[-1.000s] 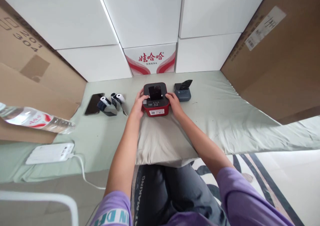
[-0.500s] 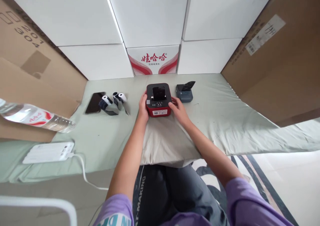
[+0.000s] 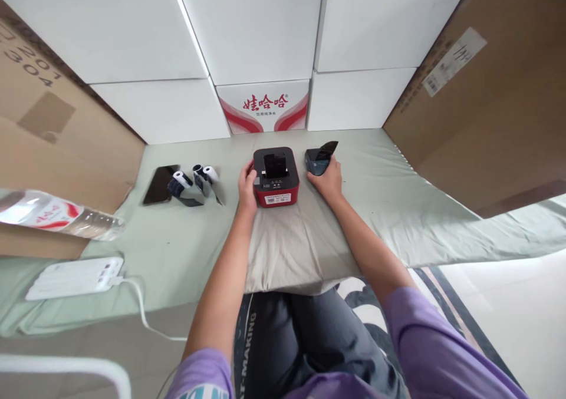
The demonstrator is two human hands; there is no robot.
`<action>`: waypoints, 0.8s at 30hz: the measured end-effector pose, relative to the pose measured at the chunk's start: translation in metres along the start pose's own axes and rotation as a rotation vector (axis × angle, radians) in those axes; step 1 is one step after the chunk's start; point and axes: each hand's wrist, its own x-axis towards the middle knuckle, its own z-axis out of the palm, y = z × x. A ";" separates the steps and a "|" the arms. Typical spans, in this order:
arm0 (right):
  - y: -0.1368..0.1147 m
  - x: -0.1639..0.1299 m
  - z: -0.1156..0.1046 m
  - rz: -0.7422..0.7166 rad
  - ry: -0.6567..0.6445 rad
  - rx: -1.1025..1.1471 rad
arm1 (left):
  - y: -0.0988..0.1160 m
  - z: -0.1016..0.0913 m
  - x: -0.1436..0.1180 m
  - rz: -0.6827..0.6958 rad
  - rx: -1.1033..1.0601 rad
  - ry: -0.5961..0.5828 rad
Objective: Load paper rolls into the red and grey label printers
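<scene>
The left hand [image 3: 246,182] grips the left side of the red-and-black printer [image 3: 276,177], fingers curled against it, near the bed's [image 3: 398,204] back edge. The right hand [image 3: 328,179] lies on the small grey printer [image 3: 317,160] just beside it, fingers loosely together over its front.

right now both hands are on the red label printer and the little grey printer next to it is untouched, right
Not quite. Only the left hand is on the red label printer, against its left side. The right hand rests on the small grey printer beside it, so that one is being touched. The head view shows this.
</scene>
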 end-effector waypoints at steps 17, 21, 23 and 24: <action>-0.002 -0.056 -0.024 -0.110 0.005 0.201 | 0.025 -0.004 -0.011 0.551 0.653 -0.267; -0.005 -0.063 -0.028 -0.079 0.001 0.219 | 0.022 0.009 -0.010 0.543 0.661 -0.212; -0.006 -0.067 -0.029 -0.060 0.004 0.231 | 0.020 0.014 -0.007 0.537 0.639 -0.185; -0.006 -0.069 -0.028 -0.057 0.005 0.236 | 0.019 0.016 -0.006 0.535 0.625 -0.169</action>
